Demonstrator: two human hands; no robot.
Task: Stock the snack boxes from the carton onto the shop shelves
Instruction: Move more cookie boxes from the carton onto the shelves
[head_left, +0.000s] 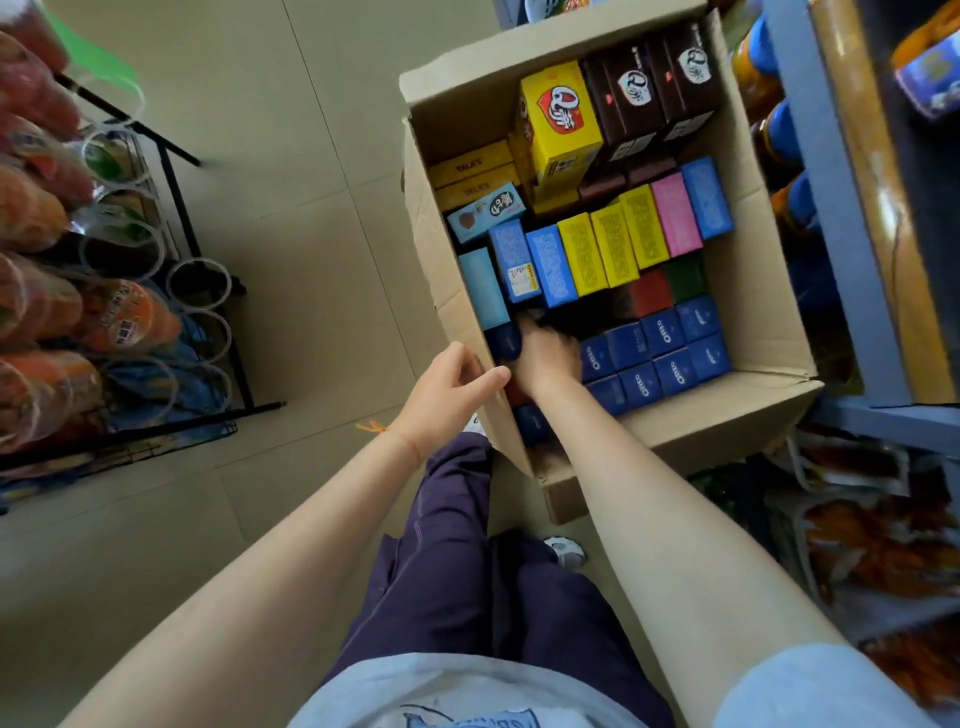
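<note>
Boxes fill the carton (769, 332) on the floor, packed tight in rows: dark blue Oreo boxes (660, 358) near the person, yellow boxes (613, 244) and a pink box (675, 215) in the middle, and brown boxes (654, 88) at the far end. None of these is on the shop shelves (836, 208) yet, which stand just beside the carton on the right. The right hand (545, 353) reaches down inside the carton next to the Oreo boxes, and its fingers point into a dark gap, so I cannot tell if its grip is spread or pinching a box. The left hand (447, 389) curls over the carton's near wall, thumb and fingers pinching the cardboard edge to hold it steady. Trouble could come from how snug the boxes sit (they press on each other). A hard pull on one might drag its neighbours up and tip them over. The cardboard wall could also bend if the left hand leans on it, and then the carton may slide toward the drinks rack (156, 312).
</note>
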